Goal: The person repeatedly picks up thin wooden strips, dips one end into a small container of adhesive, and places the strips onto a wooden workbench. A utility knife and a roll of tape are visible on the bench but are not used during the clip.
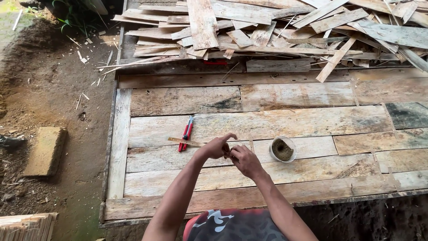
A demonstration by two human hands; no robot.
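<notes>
A: What takes up most of the view?

B: A platform of weathered wooden planks (pixel 285 122), laid side by side and edged by a frame. To its left is bare dirt ground (pixel 53 89). Along the far side of the platform lies a loose pile of scrap wood strips and offcuts (pixel 276 31), heaped at all angles.

A: And on the ground?

B: A rectangular block (pixel 45 151) lies on the dirt, well apart from the platform's edge. A stack of thin slats (pixel 26 226) shows in the bottom left corner.

A: Where are the person's hands?

B: Both are over the near middle of the platform, touching each other. The left hand (pixel 217 147) has its forefinger lifted and its other fingers curled in. The right hand (pixel 245 160) is drawn close against it, fingers bent. They pinch something small between them; what it is cannot be told, as it is hidden by the fingers.

A: What lies about them?

B: Just right of the hands stands a small round white cup (pixel 282 149) with brownish matter inside. Just left lies a thin wooden sliver (pixel 185 142), one end reaching toward the left hand. A red-handled tool (pixel 186 133) lies across the sliver, on the planks.
</notes>
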